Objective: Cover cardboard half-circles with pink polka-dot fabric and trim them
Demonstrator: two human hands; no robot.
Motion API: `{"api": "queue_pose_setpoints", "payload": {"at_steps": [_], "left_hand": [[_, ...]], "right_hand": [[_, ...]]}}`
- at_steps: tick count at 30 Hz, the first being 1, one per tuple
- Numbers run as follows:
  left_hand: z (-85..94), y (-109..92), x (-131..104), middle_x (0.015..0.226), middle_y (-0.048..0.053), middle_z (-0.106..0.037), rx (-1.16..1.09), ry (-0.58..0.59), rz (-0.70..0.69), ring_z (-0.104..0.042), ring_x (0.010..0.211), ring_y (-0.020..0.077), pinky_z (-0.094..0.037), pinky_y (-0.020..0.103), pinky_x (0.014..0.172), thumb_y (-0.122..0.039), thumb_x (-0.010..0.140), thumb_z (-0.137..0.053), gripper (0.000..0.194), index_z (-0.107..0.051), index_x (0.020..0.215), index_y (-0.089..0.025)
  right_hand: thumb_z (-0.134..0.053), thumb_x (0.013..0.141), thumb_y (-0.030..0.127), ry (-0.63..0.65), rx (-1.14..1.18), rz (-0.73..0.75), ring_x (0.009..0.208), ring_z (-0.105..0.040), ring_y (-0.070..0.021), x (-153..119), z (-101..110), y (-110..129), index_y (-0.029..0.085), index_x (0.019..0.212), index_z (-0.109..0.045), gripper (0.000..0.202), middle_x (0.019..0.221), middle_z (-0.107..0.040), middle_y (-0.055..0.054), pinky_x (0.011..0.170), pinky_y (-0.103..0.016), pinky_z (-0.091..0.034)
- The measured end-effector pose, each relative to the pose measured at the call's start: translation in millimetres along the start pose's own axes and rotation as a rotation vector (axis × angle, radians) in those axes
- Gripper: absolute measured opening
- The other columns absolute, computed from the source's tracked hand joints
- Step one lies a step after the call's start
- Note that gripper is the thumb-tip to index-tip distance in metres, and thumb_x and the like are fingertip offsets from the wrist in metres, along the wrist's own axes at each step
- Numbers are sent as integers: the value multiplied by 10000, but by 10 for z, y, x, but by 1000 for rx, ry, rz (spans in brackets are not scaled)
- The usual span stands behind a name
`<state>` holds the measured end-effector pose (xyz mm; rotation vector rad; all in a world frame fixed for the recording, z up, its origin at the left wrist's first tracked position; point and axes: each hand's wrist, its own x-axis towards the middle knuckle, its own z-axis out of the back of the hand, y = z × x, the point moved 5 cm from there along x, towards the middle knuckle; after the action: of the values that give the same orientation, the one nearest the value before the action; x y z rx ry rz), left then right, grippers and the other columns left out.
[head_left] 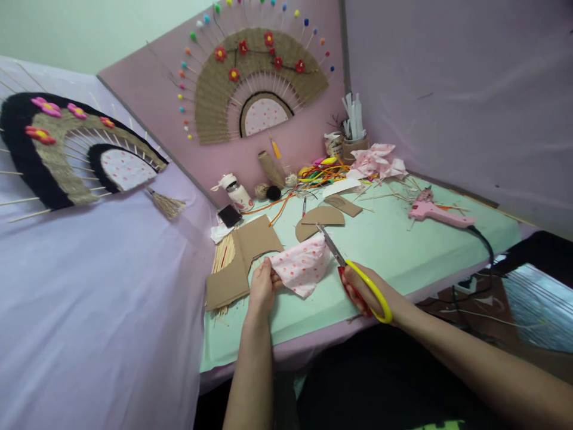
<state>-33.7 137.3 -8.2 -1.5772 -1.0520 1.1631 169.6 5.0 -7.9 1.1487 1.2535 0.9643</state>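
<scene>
We see soft, even light on the green tabletop (421,257), with faint shadows. Underneath is very dark. Everything looks a bit fuzzy to us, and stretched near the edges.

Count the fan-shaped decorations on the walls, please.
2: a red-flowered fan on the back wall, and a black-edged fan on the left wall, partly cut off by the picture's edge.

Your right hand (366,292): passage, 1 o'clock, over green tablecloth (394,239); obstacles, glue gun (441,214) at 2, cardboard semicircle (329,216) at 11.
</scene>
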Motion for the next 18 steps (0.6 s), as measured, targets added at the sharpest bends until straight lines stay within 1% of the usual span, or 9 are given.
{"api": "queue_pose_setpoints", "payload": {"at_steps": [3, 6, 8, 10, 14, 18], "left_hand": [[13, -34, 0, 612, 58, -686, 26, -12, -22, -639, 493, 134, -504, 216, 484, -586, 735, -698, 455, -633, 739, -136], [-3, -60, -25, 642, 51, -693, 70, -7, -33, -649, 559, 133, -526, 222, 551, -515, 668, -778, 398, -653, 722, -141], [-39, -77, -49, 676, 32, -693, 84, 5, -51, -650, 608, 130, -528, 221, 594, -438, 602, -838, 359, -660, 726, -151], [-76, -95, -67, 702, 17, -685, 90, 4, -75, -638, 631, 122, -518, 217, 613, -398, 569, -860, 352, -667, 739, -157], [-107, -114, -55, 653, -2, -646, 94, -19, -114, -595, 596, 106, -474, 204, 572, -452, 575, -837, 372, -653, 709, -159], [-52, -101, -7, 574, -15, -601, 93, -82, -153, -558, 546, 99, -453, 206, 552, -474, 577, -811, 383, -600, 649, -163]], "right_hand": [[-360, 770, 835, -13, 72, -10, 304, -316, -76, 43, 16, -39, 241, 720, -382, 596, 396, -373, 100, 312, -212, -286], [-384, 730, 868, -23, 102, -2, 299, -309, -70, 51, 29, -16, 237, 713, -386, 631, 402, -376, 102, 298, -204, -280], [-386, 738, 864, -23, 108, 10, 299, -322, -71, 36, 36, 22, 232, 720, -398, 632, 408, -391, 98, 302, -204, -291], [-382, 761, 848, -27, 120, 23, 291, -321, -71, 14, 46, 59, 228, 725, -411, 621, 396, -395, 96, 306, -203, -285], [-391, 763, 844, -32, 190, 22, 284, -315, -77, -7, 53, 88, 227, 722, -428, 619, 367, -391, 87, 309, -205, -270], [-430, 723, 863, -53, 278, -4, 287, -310, -75, 9, 58, 66, 226, 727, -436, 637, 379, -387, 89, 311, -206, -275]]}}
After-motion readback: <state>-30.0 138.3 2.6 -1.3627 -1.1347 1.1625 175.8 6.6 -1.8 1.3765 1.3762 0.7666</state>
